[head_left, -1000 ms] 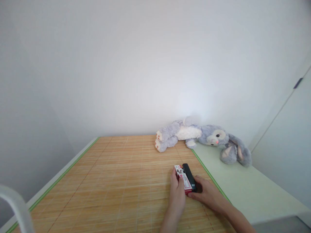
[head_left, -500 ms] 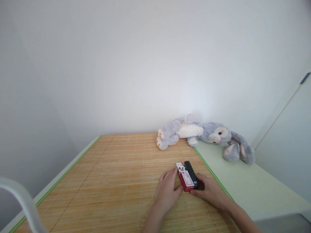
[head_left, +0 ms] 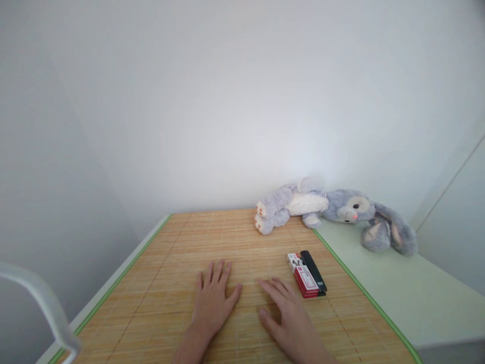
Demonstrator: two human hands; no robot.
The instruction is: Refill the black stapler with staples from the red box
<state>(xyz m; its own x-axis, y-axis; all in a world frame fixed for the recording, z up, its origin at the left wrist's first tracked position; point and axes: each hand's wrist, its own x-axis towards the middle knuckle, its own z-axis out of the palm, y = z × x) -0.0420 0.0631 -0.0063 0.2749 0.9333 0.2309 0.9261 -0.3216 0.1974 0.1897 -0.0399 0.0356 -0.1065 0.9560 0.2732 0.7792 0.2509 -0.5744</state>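
Both hands lie flat and empty on the bamboo mat (head_left: pixel 159 283), palms down, fingers spread, holding nothing. The right hand (head_left: pixel 290 318) is the nearer one to the small box (head_left: pixel 304 275): its fingertips point toward the box and stop just short of the box's near left corner, close but not touching as far as the view shows. The left hand (head_left: pixel 212 298) rests farther to the left of the box, well apart from it, with the right hand's fingers lying between. The box (red and white, with a black strip along its right side) lies flat on the mat, its long axis running from the near right to the far left, so it slants away from the person. From the right hand it sits ahead and to the right. Just right of the box runs the mat's green edge (head_left: pixel 341 268), and beyond that a pale surface (head_left: pixel 382 293). Farther back from the box, against the wall, a grey plush rabbit (head_left: pixel 333 212) lies on its side.
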